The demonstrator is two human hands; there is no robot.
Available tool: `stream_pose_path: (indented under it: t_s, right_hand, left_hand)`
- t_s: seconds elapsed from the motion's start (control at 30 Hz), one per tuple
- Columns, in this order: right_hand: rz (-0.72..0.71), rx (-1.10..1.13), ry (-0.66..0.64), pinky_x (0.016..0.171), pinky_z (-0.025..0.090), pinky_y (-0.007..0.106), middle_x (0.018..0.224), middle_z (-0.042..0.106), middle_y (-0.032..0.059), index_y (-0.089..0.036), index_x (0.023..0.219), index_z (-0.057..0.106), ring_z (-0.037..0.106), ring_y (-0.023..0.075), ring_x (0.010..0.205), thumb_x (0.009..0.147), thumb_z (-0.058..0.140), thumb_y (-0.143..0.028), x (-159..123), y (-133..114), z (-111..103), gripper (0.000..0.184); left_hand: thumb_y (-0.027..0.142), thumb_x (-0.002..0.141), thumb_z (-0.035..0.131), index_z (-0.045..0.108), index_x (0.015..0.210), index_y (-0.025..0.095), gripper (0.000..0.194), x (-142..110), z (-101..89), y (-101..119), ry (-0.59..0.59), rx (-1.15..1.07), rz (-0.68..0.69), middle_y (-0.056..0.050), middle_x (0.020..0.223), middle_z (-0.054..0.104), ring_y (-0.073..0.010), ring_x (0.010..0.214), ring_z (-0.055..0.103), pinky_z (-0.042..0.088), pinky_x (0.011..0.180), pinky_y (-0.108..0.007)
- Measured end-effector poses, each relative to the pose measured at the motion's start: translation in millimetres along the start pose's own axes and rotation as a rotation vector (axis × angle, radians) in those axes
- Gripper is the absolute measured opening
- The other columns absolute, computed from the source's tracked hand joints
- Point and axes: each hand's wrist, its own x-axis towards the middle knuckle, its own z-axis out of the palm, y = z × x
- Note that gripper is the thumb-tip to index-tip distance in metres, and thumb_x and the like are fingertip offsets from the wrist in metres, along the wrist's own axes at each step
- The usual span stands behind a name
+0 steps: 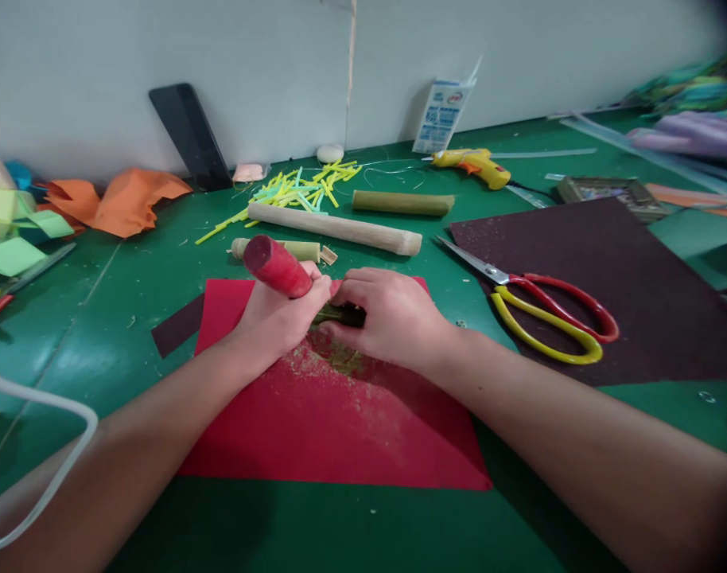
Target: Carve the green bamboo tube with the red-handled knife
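Observation:
My left hand is closed round the thick red handle of a tool. The handle leans up to the left; the tool's working end is hidden behind my fingers. My right hand grips a short green bamboo piece, with fingers over the top and thumb along the near side. The two hands almost meet over it. Beneath them lies a red sheet, strewn with pale dust and shavings. Just beyond are a cut bamboo piece and a long pale stick.
Scissors lie on a dark sheet at right. Behind are another bamboo piece, yellow-green strips, a glue gun and a phone against the wall. Orange paper sits left; a white cable crosses near my left forearm.

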Motion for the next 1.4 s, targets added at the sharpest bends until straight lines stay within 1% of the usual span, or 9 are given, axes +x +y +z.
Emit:
stream_pose_path:
  t_s: [0.17,0.27,0.4,0.63,0.83,1.03,1.23,1.33,1.4]
  right_hand:
    - [-0.012,0.024,0.001,0.066,0.037,0.030,0.080,0.067,0.0054,-0.015,0.081,0.070,0.056,0.0183,0.078,0.083,0.073,-0.039,1,3,1,0.024]
    - [-0.038,0.011,0.004,0.065,0.035,0.030,0.077,0.065,0.0045,-0.015,0.081,0.071,0.055,0.0177,0.075,0.082,0.073,-0.038,1,5,1,0.023]
    - [-0.072,-0.058,0.028,0.065,0.034,0.032,0.078,0.067,0.0060,-0.014,0.083,0.072,0.056,0.0186,0.075,0.081,0.073,-0.036,0,5,0,0.023]
    - [-0.179,-0.163,-0.005,0.066,0.030,0.034,0.086,0.071,0.0078,-0.014,0.090,0.074,0.058,0.0208,0.079,0.082,0.074,-0.035,-4,5,-6,0.023]
    - [-0.228,-0.164,0.019,0.069,0.033,0.035,0.088,0.072,0.0079,-0.014,0.091,0.074,0.060,0.0226,0.084,0.078,0.077,-0.029,-4,10,-9,0.020]
    - [-0.304,0.013,0.159,0.070,0.042,0.033,0.089,0.072,0.0066,-0.016,0.097,0.070,0.064,0.0205,0.082,0.087,0.068,-0.031,-10,12,-11,0.018]
    - [-0.265,0.165,0.414,0.062,0.046,0.027,0.078,0.067,-0.0008,-0.017,0.118,0.059,0.060,0.0127,0.066,0.090,0.064,-0.022,-18,2,-7,0.029]
    - [-0.238,0.199,0.427,0.058,0.045,0.025,0.077,0.066,-0.0020,-0.018,0.126,0.054,0.059,0.0119,0.063,0.090,0.060,-0.017,-18,-1,-4,0.037]
    - [-0.317,0.189,0.417,0.058,0.045,0.025,0.082,0.069,-0.0011,-0.018,0.127,0.053,0.060,0.0113,0.063,0.088,0.057,-0.011,-17,-2,-4,0.040]
  left_hand:
    - [0.030,0.073,0.054,0.037,0.050,0.020,0.030,-2,-2.6,-1,-0.029,-0.148,-0.028,0.004,0.052,0.034,-0.0095,0.054,0.032,0.028,0.051,-0.026]
    - [0.027,0.071,0.052,0.034,0.047,0.020,0.031,-3,-3.3,0,0.017,-0.234,-0.040,0.004,0.049,0.032,-0.0089,0.051,0.029,0.026,0.049,-0.025]
    - [0.026,0.079,0.055,0.040,0.051,0.019,0.033,-1,-3.6,-1,0.076,-0.244,-0.028,0.004,0.048,0.036,-0.0087,0.049,0.032,0.029,0.048,-0.024]
    - [0.041,0.093,0.062,0.059,0.070,0.019,0.032,-1,-11.0,-6,0.048,-0.276,0.105,0.004,0.059,0.051,-0.0081,0.051,0.042,0.041,0.055,-0.024]
    - [0.031,0.094,0.057,0.063,0.080,0.020,0.019,-1,-7.7,-7,0.128,-0.310,0.087,0.004,0.058,0.050,-0.0093,0.051,0.046,0.043,0.053,-0.024]
    - [0.029,0.093,0.060,0.063,0.099,0.022,0.009,-8,-9.4,-2,0.127,-0.186,0.155,0.003,0.074,0.059,-0.0104,0.061,0.053,0.045,0.058,-0.024]
    - [0.032,0.094,0.062,0.056,0.117,0.024,0.025,-17,-6.2,6,0.058,-0.195,0.217,0.005,0.066,0.056,-0.0132,0.061,0.057,0.045,0.057,-0.027]
    - [0.033,0.093,0.064,0.051,0.127,0.030,0.037,-21,-3.1,8,0.044,-0.159,0.248,0.005,0.068,0.058,-0.0141,0.059,0.057,0.045,0.055,-0.029]
    - [0.036,0.090,0.067,0.048,0.133,0.035,0.046,-24,-1.9,8,0.026,-0.091,0.242,0.005,0.075,0.063,-0.0164,0.064,0.062,0.047,0.057,-0.031]
